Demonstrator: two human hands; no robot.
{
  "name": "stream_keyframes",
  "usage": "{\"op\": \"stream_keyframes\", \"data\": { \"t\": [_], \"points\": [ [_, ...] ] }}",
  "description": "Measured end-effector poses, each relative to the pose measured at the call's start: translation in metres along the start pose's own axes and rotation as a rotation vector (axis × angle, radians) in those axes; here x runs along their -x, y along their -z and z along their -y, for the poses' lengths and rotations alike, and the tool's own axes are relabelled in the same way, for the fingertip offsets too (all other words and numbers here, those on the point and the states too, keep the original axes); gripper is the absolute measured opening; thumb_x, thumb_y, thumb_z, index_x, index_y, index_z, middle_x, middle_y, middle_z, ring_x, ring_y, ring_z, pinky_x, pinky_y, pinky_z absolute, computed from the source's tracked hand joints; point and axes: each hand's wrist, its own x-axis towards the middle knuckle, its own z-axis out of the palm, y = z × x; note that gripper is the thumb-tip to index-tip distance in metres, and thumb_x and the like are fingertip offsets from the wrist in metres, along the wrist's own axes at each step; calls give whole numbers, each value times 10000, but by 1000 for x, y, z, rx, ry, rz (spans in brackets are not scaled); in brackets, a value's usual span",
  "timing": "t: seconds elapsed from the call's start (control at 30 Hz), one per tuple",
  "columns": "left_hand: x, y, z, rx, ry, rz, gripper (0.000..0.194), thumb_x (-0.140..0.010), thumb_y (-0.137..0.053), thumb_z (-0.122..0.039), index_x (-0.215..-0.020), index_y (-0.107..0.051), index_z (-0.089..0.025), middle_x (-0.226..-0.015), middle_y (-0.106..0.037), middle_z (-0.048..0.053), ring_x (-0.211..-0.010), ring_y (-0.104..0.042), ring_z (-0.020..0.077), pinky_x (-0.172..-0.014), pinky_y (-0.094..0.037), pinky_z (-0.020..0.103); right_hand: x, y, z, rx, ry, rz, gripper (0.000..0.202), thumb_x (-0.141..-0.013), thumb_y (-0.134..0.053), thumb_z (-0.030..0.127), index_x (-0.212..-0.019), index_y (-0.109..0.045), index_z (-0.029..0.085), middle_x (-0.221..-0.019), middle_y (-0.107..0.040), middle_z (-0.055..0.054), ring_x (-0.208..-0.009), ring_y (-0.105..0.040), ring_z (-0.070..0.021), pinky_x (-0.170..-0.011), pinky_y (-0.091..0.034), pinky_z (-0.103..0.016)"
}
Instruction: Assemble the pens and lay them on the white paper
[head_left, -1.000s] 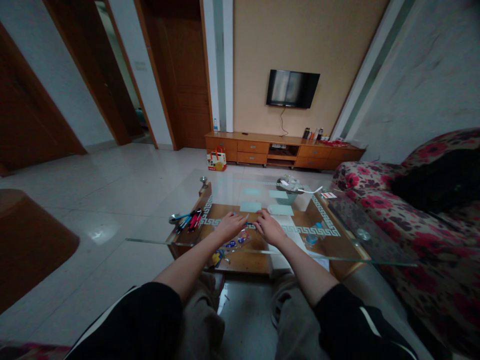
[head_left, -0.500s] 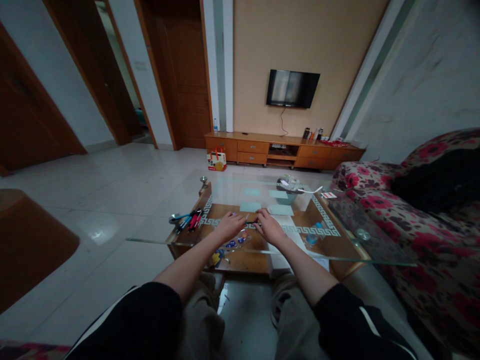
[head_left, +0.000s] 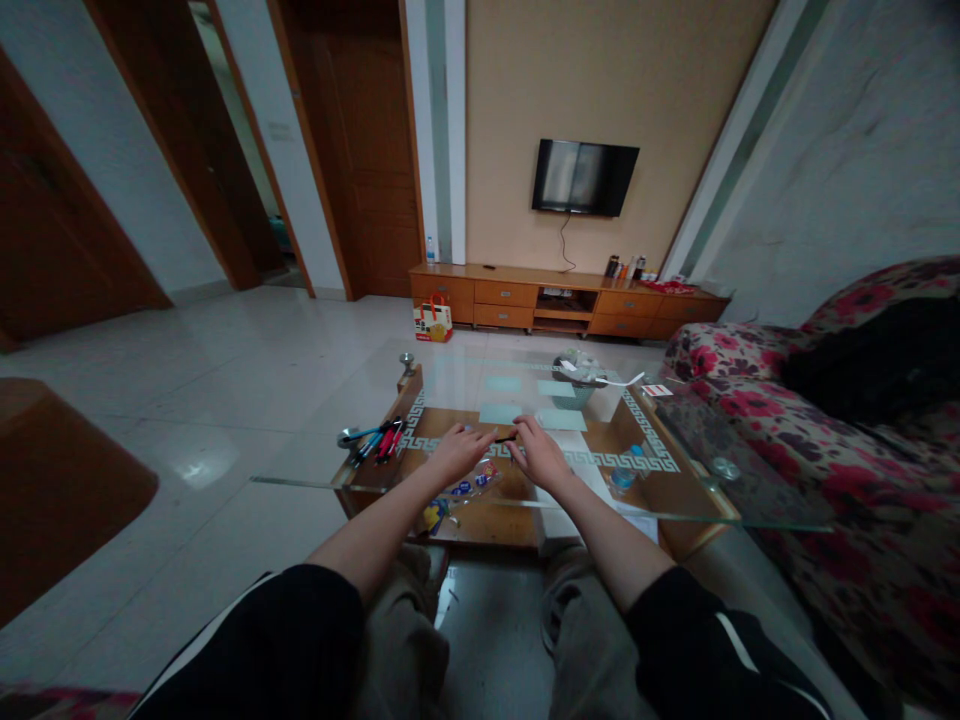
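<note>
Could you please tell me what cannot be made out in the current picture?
All in the head view:
- Ends of the dark slim item: hidden by the fingers of the left hand and right hand.
- Exact count of the pens: small, overlapping.
- Labels on the containers along the cabinet: too small.
- Full extent of the sofa: cut off by the right edge.

The sofa [head_left: 832,440] is pale with pink-red flowers (dark ones too), the sleeves [head_left: 277,640] black.
</note>
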Motion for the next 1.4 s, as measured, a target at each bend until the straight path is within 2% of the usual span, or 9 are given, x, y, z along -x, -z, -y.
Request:
{"op": "stream_keyframes", "data": {
  "t": [0.23,0.37,0.53,0.67,0.77,0.9,1.03,1.17,1.4],
  "points": [
    [2,1,1,-8,1,36,380,-964,-540,-209,-1341,-533,-255,-958,-747,66,-873,-682,197,-848,-369,339,0,-4,-3,-149,-105,-160,144,-991,-503,310,-1090,-548,215,-1201,-545,-104,-1049,-587,-216,-913,-501,-356],
    [1,1,0,2,6,33,350,-958,-547,-196,-1303,-555,-250,-936,-750,61,-855,-688,199,-856,-366,348,-1,-3,-5,-203,-143,-223,148,-992,-489,326,-1067,-554,216,-1142,-554,-100,-960,-586,-205,-871,-506,-348],
    [1,2,-1,11,7,35,302,-960,-539,-198,-1256,-582,-241,-914,-752,67,-831,-690,202,-846,-364,351,-1,-1,-13,-202,-178,-306,142,-976,-478,289,-1051,-562,203,-1050,-571,-95,-883,-582,-203,-850,-495,-347],
    [2,1,0,20,18,42,279,-951,-546,-202,-1223,-601,-232,-913,-752,78,-828,-689,203,-841,-365,347,3,-1,-28,-164,-228,-346,143,-947,-489,264,-1031,-580,192,-1014,-608,-92,-832,-593,-202,-841,-487,-354],
    [2,0,1,22,21,53,275,-943,-543,-191,-1207,-610,-229,-903,-748,75,-829,-689,202,-847,-365,348,8,-3,-41,-160,-278,-309,157,-927,-504,256,-1034,-599,191,-982,-655,-74,-802,-617,-194,-807,-490,-342],
    [1,0,0,22,22,48,260,-949,-529,-184,-1191,-610,-232,-897,-747,68,-831,-690,205,-851,-361,354,15,-11,-51,-227,-251,-164,182,-887,-538,216,-1039,-635,192,-899,-703,-41,-768,-643,-179,-760,-501,-313],
    [1,2,-1,26,12,48,241,-949,-546,-207,-1181,-611,-222,-911,-750,79,-830,-691,209,-844,-358,354,17,-17,-51,-275,-212,-60,190,-842,-576,169,-1009,-664,194,-867,-718,-28,-758,-652,-167,-752,-511,-303],
    [1,3,-2,24,12,54,240,-951,-541,-200,-1180,-611,-219,-915,-750,83,-839,-693,204,-852,-358,355,17,-20,-50,-284,-203,-12,192,-803,-609,128,-977,-666,188,-852,-720,-19,-734,-654,-155,-734,-513,-290],
    [1,-1,-1,15,7,49,293,-946,-543,-184,-1233,-591,-217,-910,-752,82,-828,-697,209,-838,-361,356,19,-23,-50,-236,-206,61,262,-803,-627,108,-1048,-654,199,-825,-712,-5,-716,-652,-150,-705,-501,-267]
  ]
}}
